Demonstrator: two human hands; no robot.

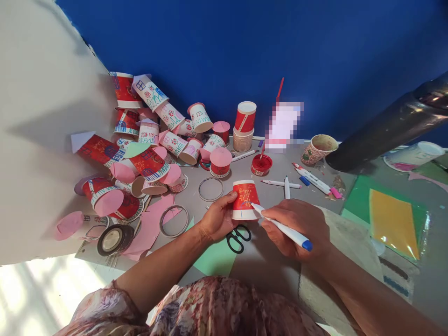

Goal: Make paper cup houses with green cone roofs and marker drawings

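Observation:
Upside down in my left hand (219,217) is a red and white paper cup (244,200) with a gold print and some blue lines near its lower edge. My right hand (297,228) grips a white marker (287,229) with a blue end, its tip at the right side of the cup. Below the cup lie black-handled scissors (238,239), their blades hidden from view. Several decorated paper cups (149,162) with pink, green or lilac paper tops are piled to the left.
A cup stack (244,139) stands by the blue wall. Nearby are a red paint jar (261,165), loose markers (313,179), a patterned cup (319,149), tape rings (174,221) and a black tape roll (115,240). A dark pipe (385,123) slants in at right, above coloured sheets (394,221).

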